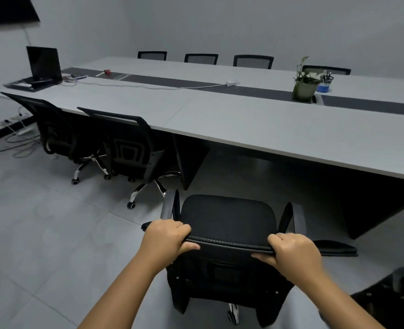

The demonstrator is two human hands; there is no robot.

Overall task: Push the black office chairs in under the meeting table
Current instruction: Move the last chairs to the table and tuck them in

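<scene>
A black office chair stands right in front of me, a short way out from the near edge of the long grey meeting table. My left hand and my right hand both grip the top edge of its backrest. Two more black chairs sit at the table's near side to the left, their seats partly under it. Several black chair backs show along the far side.
On the table are a laptop at the far left, a white power strip with cable, a potted plant and a pen cup. Cables lie on the floor at left. Part of another black chair shows at lower right.
</scene>
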